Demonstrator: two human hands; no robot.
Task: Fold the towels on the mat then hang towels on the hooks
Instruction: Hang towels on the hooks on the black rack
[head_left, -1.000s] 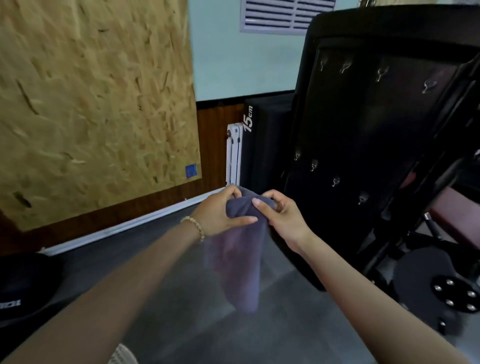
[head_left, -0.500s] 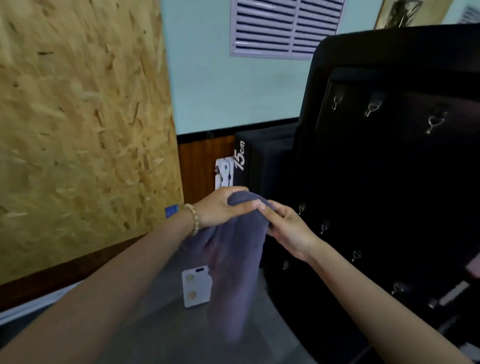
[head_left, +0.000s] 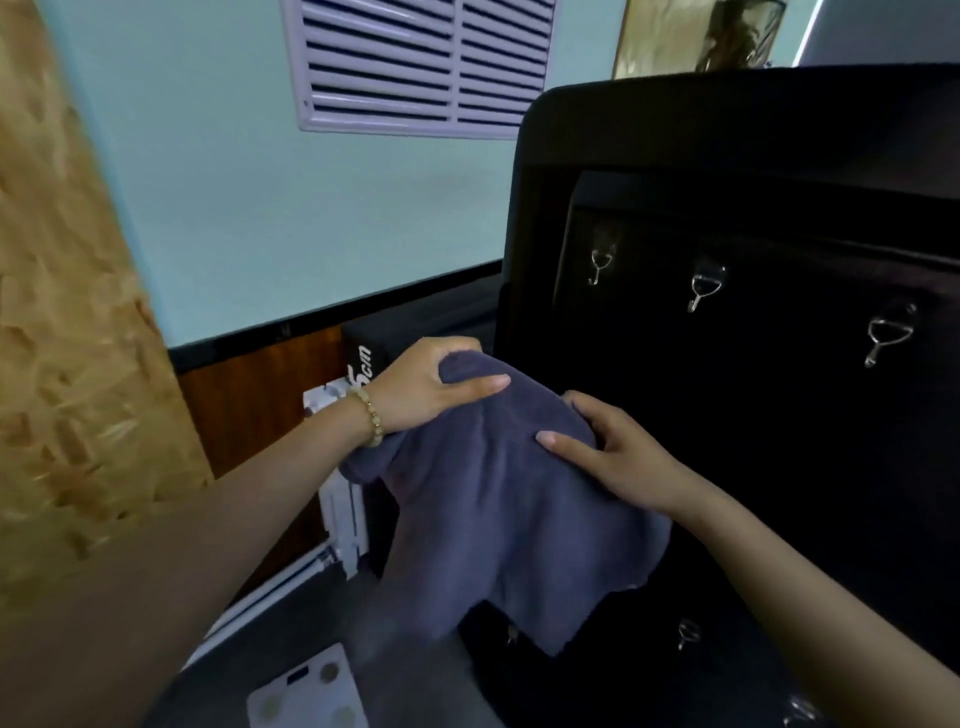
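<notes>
Hooks (head_left: 704, 288) lie up-right of towel (head_left: 498, 499)
Left hand (head_left: 421, 384) and right hand (head_left: 613, 452) both grip its top; right sits nearer

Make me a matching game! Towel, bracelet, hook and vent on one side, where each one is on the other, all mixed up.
1 towel
2 bracelet
3 hook
4 vent

A high on the wall
B on the black board
C held by the left hand and right hand
D round the left wrist

Pairs: 1-C, 2-D, 3-B, 4-A
</notes>
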